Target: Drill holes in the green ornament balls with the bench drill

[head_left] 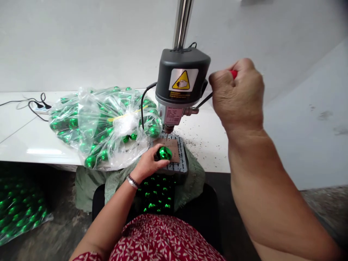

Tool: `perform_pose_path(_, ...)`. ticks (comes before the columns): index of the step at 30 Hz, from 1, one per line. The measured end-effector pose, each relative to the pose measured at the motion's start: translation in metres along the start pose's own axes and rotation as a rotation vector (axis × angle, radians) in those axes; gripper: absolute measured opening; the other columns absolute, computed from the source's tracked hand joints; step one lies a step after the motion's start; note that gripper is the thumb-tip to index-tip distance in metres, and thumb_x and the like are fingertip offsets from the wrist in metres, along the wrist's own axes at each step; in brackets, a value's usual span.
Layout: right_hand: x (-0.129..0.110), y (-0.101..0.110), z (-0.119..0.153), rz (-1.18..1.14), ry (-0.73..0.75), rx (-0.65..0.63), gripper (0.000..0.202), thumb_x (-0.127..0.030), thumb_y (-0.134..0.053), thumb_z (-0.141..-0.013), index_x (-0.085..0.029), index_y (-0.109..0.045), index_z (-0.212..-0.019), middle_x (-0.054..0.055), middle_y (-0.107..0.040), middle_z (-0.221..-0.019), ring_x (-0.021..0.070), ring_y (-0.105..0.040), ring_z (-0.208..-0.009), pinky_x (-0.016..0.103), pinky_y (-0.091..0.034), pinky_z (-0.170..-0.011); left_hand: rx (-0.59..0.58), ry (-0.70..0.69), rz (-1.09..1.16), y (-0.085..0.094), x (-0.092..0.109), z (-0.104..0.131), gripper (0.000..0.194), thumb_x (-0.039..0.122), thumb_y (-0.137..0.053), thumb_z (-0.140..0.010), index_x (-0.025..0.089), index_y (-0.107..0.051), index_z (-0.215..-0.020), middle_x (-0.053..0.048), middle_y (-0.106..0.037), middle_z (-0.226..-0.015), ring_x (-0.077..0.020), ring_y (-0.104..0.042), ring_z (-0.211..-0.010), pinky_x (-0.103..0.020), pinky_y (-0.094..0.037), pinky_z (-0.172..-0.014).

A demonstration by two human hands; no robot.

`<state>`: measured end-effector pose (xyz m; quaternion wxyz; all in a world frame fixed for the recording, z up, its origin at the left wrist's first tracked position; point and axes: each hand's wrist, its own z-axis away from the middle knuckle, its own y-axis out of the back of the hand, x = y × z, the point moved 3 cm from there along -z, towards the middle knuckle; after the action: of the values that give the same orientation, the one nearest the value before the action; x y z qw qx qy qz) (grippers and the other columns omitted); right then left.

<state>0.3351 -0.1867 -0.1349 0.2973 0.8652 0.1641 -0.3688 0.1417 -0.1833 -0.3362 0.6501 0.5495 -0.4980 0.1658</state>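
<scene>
My left hand point(150, 162) grips a shiny green ball point(165, 153) between thumb and fingers, over the base of a small drill press point(182, 78). A flat brown board point(174, 150) lies on that base, partly behind the ball. Just above and behind the ball, the thin drill bit point(167, 137) points down, and they look apart. Raised at the right of the machine, my right hand point(240, 96) is closed round the red-ended feed lever point(206, 99). Most of the lever's grip is hidden in my fist.
A clear plastic bag of green balls point(89, 119) lies on the white table point(40, 150), left of the machine. More green balls point(156, 195) sit below the base, and another bag point(21, 206) is on the floor. Dark shavings point(205, 145) are scattered right of the base. A power strip point(40, 108) lies far left.
</scene>
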Motion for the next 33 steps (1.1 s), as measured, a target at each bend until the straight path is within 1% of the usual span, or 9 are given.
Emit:
perform_pose_path(3, 0.002, -0.002, 0.003, -0.038, 0.002, 0.012, 0.021, -0.018, -0.052, -0.087, -0.018, -0.037, -0.071, -0.007, -0.035, -0.061, 0.0034, -0.029, -0.06, 0.024, -0.028, -0.066, -0.169, -0.047, 0.003, 0.02, 0.006, 0.028, 0.056, 0.028, -0.074, -0.072, 0.025, -0.063, -0.127, -0.006, -0.07, -0.124, -0.0237, -0.065, -0.111, -0.037, -0.05, -0.1)
perform_pose_path(6, 0.005, -0.004, 0.005, -0.066, 0.019, 0.041, 0.021, -0.018, -0.052, -0.086, -0.017, -0.037, -0.071, -0.008, -0.035, -0.061, 0.0026, -0.028, -0.06, 0.023, -0.028, -0.066, -0.195, -0.002, -0.011, 0.045, 0.008, 0.043, 0.06, 0.032, -0.074, -0.073, 0.026, -0.063, -0.131, -0.008, -0.068, -0.13, -0.0229, -0.068, -0.102, -0.036, -0.055, -0.093)
perform_pose_path(10, 0.008, -0.005, 0.003, -0.045, 0.059, 0.067, 0.018, -0.018, -0.052, -0.086, -0.017, -0.039, -0.074, -0.008, -0.036, -0.062, 0.0021, -0.028, -0.06, 0.022, -0.029, -0.066, 0.026, 0.145, -0.144, 0.075, -0.002, 0.026, 0.039, 0.034, -0.056, -0.086, 0.021, -0.071, -0.12, -0.009, -0.076, -0.105, -0.0213, -0.071, -0.084, -0.034, -0.056, -0.083)
perform_pose_path(13, 0.011, -0.005, 0.002, -0.065, 0.132, 0.088, 0.017, -0.02, -0.052, -0.086, -0.017, -0.039, -0.075, -0.008, -0.037, -0.063, 0.0017, -0.029, -0.061, 0.021, -0.03, -0.064, 0.222, 0.253, -0.46, 0.09, -0.02, -0.007, 0.038, 0.021, -0.044, -0.088, 0.017, -0.074, -0.11, -0.013, -0.076, -0.1, -0.0257, -0.071, -0.093, -0.036, -0.052, -0.091)
perform_pose_path(17, 0.013, -0.006, 0.002, -0.065, 0.16, 0.099, 0.017, -0.02, -0.053, -0.085, -0.017, -0.04, -0.075, -0.008, -0.037, -0.063, 0.001, -0.029, -0.061, 0.02, -0.03, -0.064, 0.127, 0.319, -0.768, 0.091, -0.045, -0.05, 0.046, 0.011, -0.047, -0.083, 0.016, -0.067, -0.124, -0.019, -0.074, -0.111, -0.0296, -0.069, -0.104, -0.037, -0.049, -0.093)
perform_pose_path(22, 0.012, -0.007, 0.004, -0.082, 0.155, 0.101, 0.017, -0.02, -0.051, -0.085, -0.017, -0.038, -0.074, -0.008, -0.035, -0.064, 0.0008, -0.029, -0.062, 0.021, -0.029, -0.066, 0.003, 0.345, -0.867, 0.084, -0.06, -0.072, 0.049, 0.024, -0.049, -0.088, 0.017, -0.054, -0.136, -0.02, -0.069, -0.122, -0.0317, -0.068, -0.109, -0.038, -0.051, -0.09)
perform_pose_path(28, 0.011, -0.008, 0.004, -0.089, 0.063, 0.071, 0.016, -0.022, -0.048, -0.087, -0.017, -0.037, -0.076, -0.008, -0.035, -0.068, 0.0014, -0.03, -0.065, 0.022, -0.029, -0.072, 0.053, 0.397, -0.868, 0.08, -0.059, -0.061, 0.048, 0.033, -0.053, -0.088, 0.016, -0.055, -0.133, -0.022, -0.065, -0.128, -0.035, -0.066, -0.112, -0.042, -0.052, -0.09)
perform_pose_path(31, 0.009, -0.008, 0.005, -0.097, 0.044, 0.06, 0.018, -0.021, -0.049, -0.087, -0.017, -0.037, -0.076, -0.008, -0.035, -0.068, 0.0013, -0.029, -0.064, 0.022, -0.029, -0.071, 0.151, 0.412, -0.791, 0.087, -0.048, -0.04, 0.05, 0.034, -0.058, -0.084, 0.011, -0.057, -0.129, -0.024, -0.066, -0.122, -0.0384, -0.066, -0.108, -0.047, -0.051, -0.088)
perform_pose_path(33, 0.009, -0.008, 0.006, -0.096, 0.047, 0.062, 0.019, -0.021, -0.05, -0.087, -0.017, -0.036, -0.075, -0.008, -0.035, -0.068, 0.0011, -0.029, -0.064, 0.021, -0.029, -0.07, 0.226, 0.348, -0.599, 0.093, -0.038, -0.021, 0.053, 0.036, -0.064, -0.08, 0.011, -0.059, -0.126, -0.02, -0.067, -0.118, -0.0364, -0.065, -0.107, -0.047, -0.05, -0.091)
